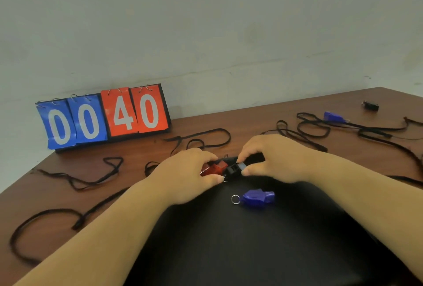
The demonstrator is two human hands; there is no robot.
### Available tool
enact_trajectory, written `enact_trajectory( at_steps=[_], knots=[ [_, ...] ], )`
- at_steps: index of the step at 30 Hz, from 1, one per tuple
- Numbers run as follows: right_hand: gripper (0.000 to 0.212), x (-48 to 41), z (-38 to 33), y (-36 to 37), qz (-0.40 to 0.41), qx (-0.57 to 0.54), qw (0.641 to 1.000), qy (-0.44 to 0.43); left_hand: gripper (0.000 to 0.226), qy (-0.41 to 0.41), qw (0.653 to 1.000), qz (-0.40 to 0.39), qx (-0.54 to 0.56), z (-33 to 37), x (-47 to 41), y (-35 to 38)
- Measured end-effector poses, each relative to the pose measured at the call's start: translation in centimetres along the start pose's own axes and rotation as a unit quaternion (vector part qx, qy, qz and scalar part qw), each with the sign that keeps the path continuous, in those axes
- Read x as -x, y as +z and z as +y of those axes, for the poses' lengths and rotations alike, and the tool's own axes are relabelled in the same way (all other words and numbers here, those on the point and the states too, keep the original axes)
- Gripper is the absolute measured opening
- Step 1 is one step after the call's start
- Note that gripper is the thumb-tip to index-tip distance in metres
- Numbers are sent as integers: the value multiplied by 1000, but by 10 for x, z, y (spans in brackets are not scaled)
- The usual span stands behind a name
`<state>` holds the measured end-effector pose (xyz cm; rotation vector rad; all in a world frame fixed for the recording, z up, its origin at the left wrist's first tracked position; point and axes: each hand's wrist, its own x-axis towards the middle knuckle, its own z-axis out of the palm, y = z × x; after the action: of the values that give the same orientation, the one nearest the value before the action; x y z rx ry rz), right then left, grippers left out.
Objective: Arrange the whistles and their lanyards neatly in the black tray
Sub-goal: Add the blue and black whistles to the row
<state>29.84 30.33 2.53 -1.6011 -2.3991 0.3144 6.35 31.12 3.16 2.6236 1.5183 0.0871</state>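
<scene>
- Setting: brown table [251, 114] against a pale wall [206, 22].
- Tray [251, 251]: black, at the near edge of the table, filling the lower middle of the view.
- Red whistle [211, 169]: over the far edge of the tray, pinched between thumb and fingers of the left hand [183, 171].
- Black whistle [233, 168]: touching the red whistle end to end, pinched between thumb and forefinger of the right hand [274, 157].
- Blue whistle [257, 197]: lying inside the tray, just nearer than both hands, with a metal ring [235, 199] at its left end and no cord on it.
- Far blue whistle [334, 117]: on the table to the far right, among black cord.
- Lanyards [91, 180]: black, loose and tangled on the table, to the left, behind the hands and to the right, all outside the tray.
- Small black object [370, 105]: at the far right corner, too small to identify.
- Scoreboard [103, 118]: flip type, standing at the far left by the wall, blue cards 00, red cards 40.
</scene>
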Motion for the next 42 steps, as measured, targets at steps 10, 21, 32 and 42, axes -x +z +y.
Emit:
enact_trajectory(
  at_steps=[10, 21, 32, 42],
  knots=[
    [30, -6, 0, 6, 49, -4, 998, 25, 56, -8, 999, 32, 15, 1, -10, 6],
    [27, -7, 3, 6, 55, 0, 997, 49, 52, -10, 999, 40, 16, 0, -12, 8],
    [24, -4, 2, 4, 49, 3, 998, 46, 56, 4, 1000, 16, 1, -3, -4, 3],
    [23, -4, 1, 5, 43, -4, 998, 36, 50, 19, 1000, 11, 0, -4, -1, 1]
  ],
)
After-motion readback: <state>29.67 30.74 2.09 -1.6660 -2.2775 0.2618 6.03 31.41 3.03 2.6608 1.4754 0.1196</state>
